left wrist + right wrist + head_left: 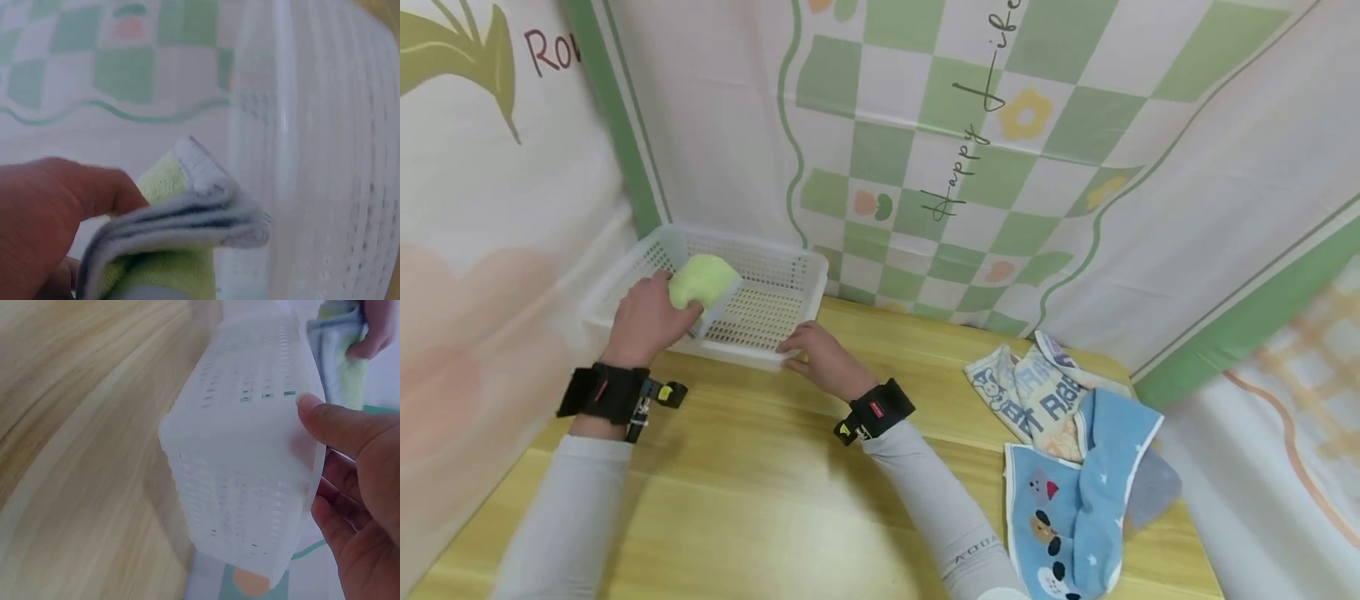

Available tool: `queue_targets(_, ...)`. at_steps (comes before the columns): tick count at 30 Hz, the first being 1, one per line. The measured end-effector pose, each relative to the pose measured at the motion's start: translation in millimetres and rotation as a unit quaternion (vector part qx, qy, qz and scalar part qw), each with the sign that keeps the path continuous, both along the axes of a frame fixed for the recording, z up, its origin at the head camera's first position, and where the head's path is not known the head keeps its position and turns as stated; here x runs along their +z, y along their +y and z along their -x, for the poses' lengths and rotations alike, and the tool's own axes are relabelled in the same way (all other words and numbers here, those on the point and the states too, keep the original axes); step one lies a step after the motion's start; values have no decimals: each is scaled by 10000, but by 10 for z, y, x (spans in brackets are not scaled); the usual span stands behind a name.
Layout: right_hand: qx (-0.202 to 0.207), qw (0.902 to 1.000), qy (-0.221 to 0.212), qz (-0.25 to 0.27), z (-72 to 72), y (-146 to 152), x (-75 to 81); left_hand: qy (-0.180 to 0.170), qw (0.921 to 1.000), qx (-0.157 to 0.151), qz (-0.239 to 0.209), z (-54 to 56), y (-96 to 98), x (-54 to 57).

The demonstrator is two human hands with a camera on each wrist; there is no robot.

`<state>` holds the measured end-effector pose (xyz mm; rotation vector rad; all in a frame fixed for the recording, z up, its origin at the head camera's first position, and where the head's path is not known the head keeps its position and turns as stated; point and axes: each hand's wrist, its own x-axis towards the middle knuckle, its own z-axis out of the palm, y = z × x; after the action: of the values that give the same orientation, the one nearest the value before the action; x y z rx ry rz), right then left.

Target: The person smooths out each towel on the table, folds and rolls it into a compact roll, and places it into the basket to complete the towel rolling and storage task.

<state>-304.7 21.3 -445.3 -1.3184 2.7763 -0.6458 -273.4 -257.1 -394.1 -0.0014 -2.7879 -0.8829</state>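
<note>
My left hand [651, 317] grips a folded yellow-green towel [703, 282] with a pale grey edge, over the left part of a white plastic basket [752, 360]. The left wrist view shows the folded layers of the towel [169, 219] pinched at the thumb, beside the basket's perforated wall [331, 156]. My right hand [826, 358] holds the basket's near right corner. In the right wrist view, the thumb of that hand [375, 462] lies on the outside of the basket [244, 431], with the fingers at its rim.
On the right of the wooden table [760, 483] lie a blue towel with dog faces [1075, 500], a cream towel with printed letters [1037, 400] and a grey-blue cloth [1153, 487] partly under the blue one. A checked curtain [925, 167] hangs behind the basket.
</note>
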Motion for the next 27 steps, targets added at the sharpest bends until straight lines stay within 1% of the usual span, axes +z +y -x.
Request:
queue_targets(3,-70,10000,-45,-18,-39,12,-5,-307,9993,-49,196,222,-173,-46)
queue_targets(5,-80,10000,-54,-17,-68,32,-6,-502,9982,-118,318,341,-276,-67)
queue_targets(8,-44,10000,-53,-52,-115,58,-9,-820,9948,-239,555,472,-392,-81)
queue_targets(12,9,10000,43,-87,-168,89,10,-1188,9897,-308,741,618,-489,-92)
queue_targets(15,43,9999,100,-54,-206,106,7,-1403,9864,-302,804,704,-558,-113)
queue_targets(19,109,9999,115,18,-225,127,-9,-1632,9829,-280,806,792,-629,-106)
queue_targets(23,127,9999,97,43,-228,149,-12,-1659,9824,-263,812,861,-649,-82)
queue_targets(27,143,9998,120,77,-221,163,-20,-1717,9801,-223,975,899,-639,-92)
